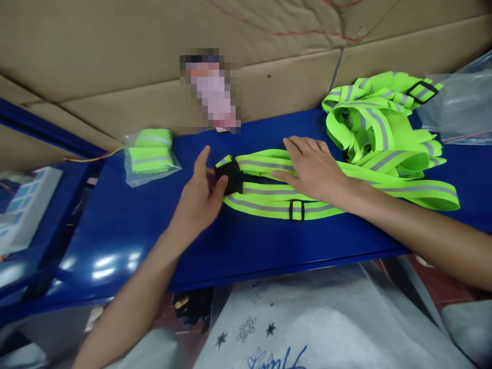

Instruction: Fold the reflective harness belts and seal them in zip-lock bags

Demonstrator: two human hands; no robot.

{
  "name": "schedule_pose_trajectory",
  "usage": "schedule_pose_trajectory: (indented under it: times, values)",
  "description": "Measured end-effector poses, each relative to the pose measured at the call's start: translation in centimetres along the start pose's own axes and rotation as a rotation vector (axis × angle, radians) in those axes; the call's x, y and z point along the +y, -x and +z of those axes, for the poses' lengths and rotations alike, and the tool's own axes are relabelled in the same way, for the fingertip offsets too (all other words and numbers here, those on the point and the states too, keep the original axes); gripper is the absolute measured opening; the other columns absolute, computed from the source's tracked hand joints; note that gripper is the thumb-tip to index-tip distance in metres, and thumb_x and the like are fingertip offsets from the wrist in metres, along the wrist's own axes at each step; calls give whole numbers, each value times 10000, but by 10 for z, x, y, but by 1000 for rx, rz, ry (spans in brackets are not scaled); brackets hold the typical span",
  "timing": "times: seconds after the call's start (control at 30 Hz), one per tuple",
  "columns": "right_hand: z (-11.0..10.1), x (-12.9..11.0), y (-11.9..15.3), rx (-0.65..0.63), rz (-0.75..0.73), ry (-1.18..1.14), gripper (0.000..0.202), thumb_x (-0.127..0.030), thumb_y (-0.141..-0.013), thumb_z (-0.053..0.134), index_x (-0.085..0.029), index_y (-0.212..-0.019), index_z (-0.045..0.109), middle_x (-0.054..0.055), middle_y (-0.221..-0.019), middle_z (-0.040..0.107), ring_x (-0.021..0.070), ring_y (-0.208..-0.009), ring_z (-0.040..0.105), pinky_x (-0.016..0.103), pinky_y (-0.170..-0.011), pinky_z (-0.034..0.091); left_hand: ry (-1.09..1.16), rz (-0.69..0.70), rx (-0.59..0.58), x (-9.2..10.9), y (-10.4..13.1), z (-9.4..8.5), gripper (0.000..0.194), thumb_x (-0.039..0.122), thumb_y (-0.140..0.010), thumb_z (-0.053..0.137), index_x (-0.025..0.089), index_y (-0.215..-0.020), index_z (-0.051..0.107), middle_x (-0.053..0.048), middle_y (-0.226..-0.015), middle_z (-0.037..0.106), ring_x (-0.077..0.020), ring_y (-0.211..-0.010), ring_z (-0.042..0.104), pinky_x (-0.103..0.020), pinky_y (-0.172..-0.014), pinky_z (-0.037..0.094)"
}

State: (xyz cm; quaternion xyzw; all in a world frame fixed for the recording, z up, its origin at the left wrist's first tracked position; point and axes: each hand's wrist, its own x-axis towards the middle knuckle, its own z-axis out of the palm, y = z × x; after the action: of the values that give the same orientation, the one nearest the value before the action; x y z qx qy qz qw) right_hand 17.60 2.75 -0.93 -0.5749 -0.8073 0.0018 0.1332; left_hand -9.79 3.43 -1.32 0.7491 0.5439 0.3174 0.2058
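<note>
Head cam on my end: I've got the left hand [202,197] at a black piece [230,176] on the end of some neon straps [265,207], thumb right at its edge, though I can't tell if it's really gripped. My right hand [315,169] is spread palm-down over those straps, fingers loose. They're laid out lengthwise, grey stripe down each, with a black slider [296,210] on the near run. Up right I see a messy strap heap [384,118] beside clear plastic [457,110]. Far left on the shiny blue table [269,251], a clear bag [148,177] holds a folded neon bundle [151,159].
</note>
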Motion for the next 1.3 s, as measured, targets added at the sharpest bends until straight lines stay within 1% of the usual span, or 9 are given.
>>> schedule_pose_trajectory:
  times: [0.13,0.37,0.47,0.57,0.67,0.77,1.0,1.17,1.3]
  values:
    - [10,-4,-11,-78,-86,-43,650,-444,-1095,347,-38,-1602,363,222,-1511,526,360,-1310,499,470,-1058,370,-383,316,57,20,15,3,493,277,-1041,426,146,-1513,487,-219,-1494,458,-321,-1425,464,-532,-1172,421]
    - [30,-3,-7,-40,-143,-57,546,-371,-1091,361,-67,-1520,509,225,-1538,489,383,-1337,463,493,-1050,363,-682,476,5,39,31,9,519,359,-987,611,264,-1490,527,-197,-1733,116,-438,-1603,156,-663,-1219,240]
    - [33,4,-8,-64,-184,-133,556,-353,-1105,309,-54,-1539,487,210,-1617,415,371,-1488,367,523,-1184,302,-688,470,-65,35,29,8,391,312,-1003,568,258,-1389,603,-162,-1660,370,-370,-1554,342,-634,-1241,244]
    - [32,12,-8,-97,-264,-228,631,-415,-1117,231,-61,-1633,316,202,-1654,362,335,-1544,339,523,-1251,261,-664,373,-100,32,27,7,329,316,-1005,535,216,-1299,645,-152,-1518,560,-358,-1420,529,-593,-1160,410]
    - [30,17,-6,-142,-386,-304,726,-578,-1094,231,-163,-1685,168,154,-1706,261,319,-1582,284,549,-1268,254,-698,290,-150,32,26,7,460,362,-1000,539,208,-1433,566,-165,-1468,585,-366,-1315,601,-541,-1025,542]
    - [31,19,-3,-175,-438,-276,836,-697,-1037,320,-165,-1675,224,174,-1697,267,361,-1584,265,605,-1265,238,-766,268,-208,31,25,8,501,371,-1007,528,252,-1494,532,-161,-1461,570,-374,-1307,592,-540,-985,569]
    - [41,15,3,-23,-479,-115,620,-448,-1105,307,-98,-1614,367,182,-1667,343,315,-1576,301,577,-1281,230,-551,156,-243,29,21,6,442,431,-1066,406,240,-1419,591,-132,-1455,549,-322,-1286,620,-502,-1002,575]
    - [38,11,5,-9,-561,-71,583,-438,-1110,325,-176,-1630,360,178,-1605,455,290,-1501,442,527,-1218,358,-407,82,-163,23,17,5,492,498,-1031,487,193,-1414,538,-147,-1372,604,-314,-1242,631,-490,-1025,545]
    - [33,5,6,-18,-540,-12,588,-471,-1112,299,-162,-1593,436,177,-1584,483,305,-1466,482,506,-1184,390,-501,24,24,25,18,0,530,547,-1039,405,131,-1318,579,-210,-1289,622,-353,-1240,606,-528,-1055,500]
